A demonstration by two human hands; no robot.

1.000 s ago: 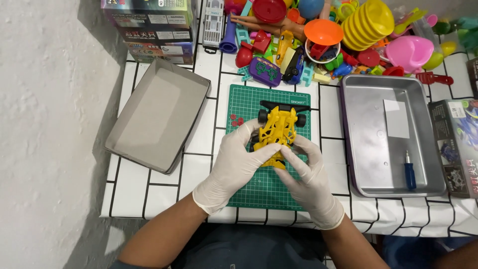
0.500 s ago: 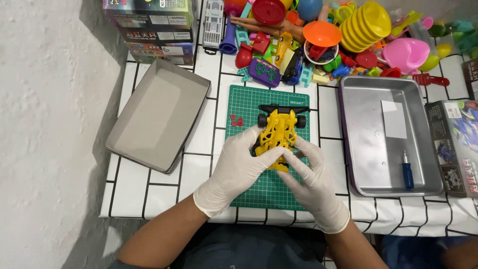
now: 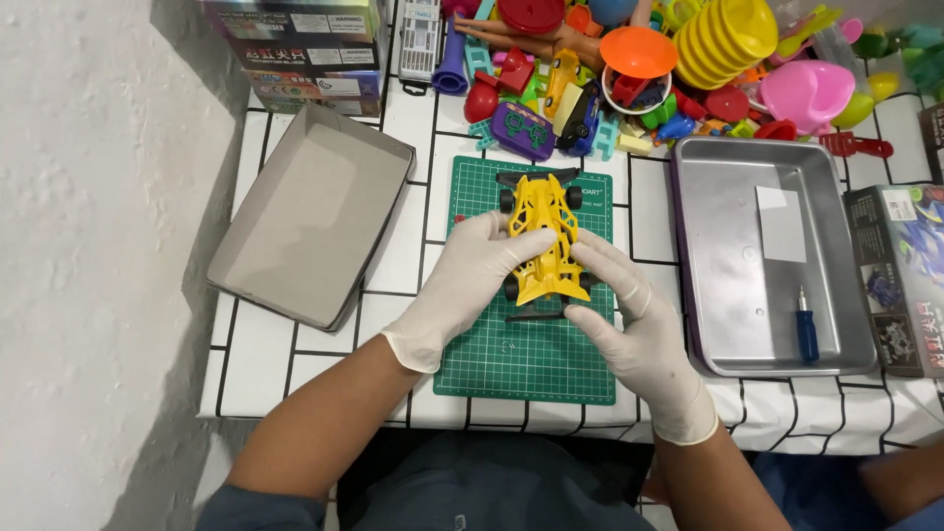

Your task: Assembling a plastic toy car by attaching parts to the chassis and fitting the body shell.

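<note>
A yellow toy race car (image 3: 544,236) with black wheels rests on a green cutting mat (image 3: 531,344) on the tiled table. Both of my hands wear white gloves. My left hand (image 3: 462,285) grips the car's left side, its fingers curled over the body. My right hand (image 3: 629,315) holds the car's right side and its rear end. The car's nose points away from me.
An open grey box tray (image 3: 310,216) lies to the left. At right, a metal tray (image 3: 767,265) holds a blue screwdriver (image 3: 806,329) and a white card. A pile of colourful plastic toys (image 3: 639,69) fills the back, and printed boxes (image 3: 295,44) stand at back left.
Both hands stay on the yellow car; it has shifted slightly and the view has moved a little. Nothing was let go.
</note>
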